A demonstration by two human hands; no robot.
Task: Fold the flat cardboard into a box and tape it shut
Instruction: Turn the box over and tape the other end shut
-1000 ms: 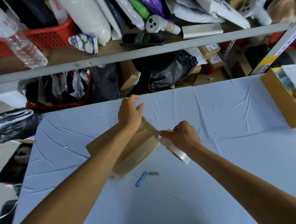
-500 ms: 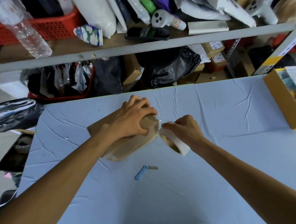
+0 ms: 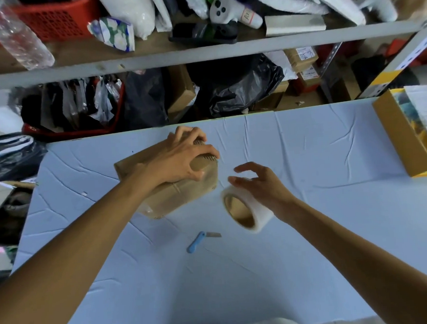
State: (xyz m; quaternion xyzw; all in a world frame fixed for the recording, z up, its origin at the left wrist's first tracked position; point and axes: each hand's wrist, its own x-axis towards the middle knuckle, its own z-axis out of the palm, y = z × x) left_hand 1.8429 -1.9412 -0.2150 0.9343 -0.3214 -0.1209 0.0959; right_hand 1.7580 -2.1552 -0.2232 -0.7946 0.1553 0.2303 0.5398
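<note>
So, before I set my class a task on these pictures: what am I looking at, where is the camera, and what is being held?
There is no machine here: these are a person's two bare hands. Every picture comes from one camera worn on the person's head, looking forward and down, so the arms reach in from the bottom. The left hand grips a folded cardboard box on the table, which has a blue cover. The right hand is open, fingers spread, just over a roll of tape; I cannot tell whether it touches the roll. A small blue knife lies nearer the person. An open carton sits at the table's right edge, and cluttered shelves stand behind.
</note>
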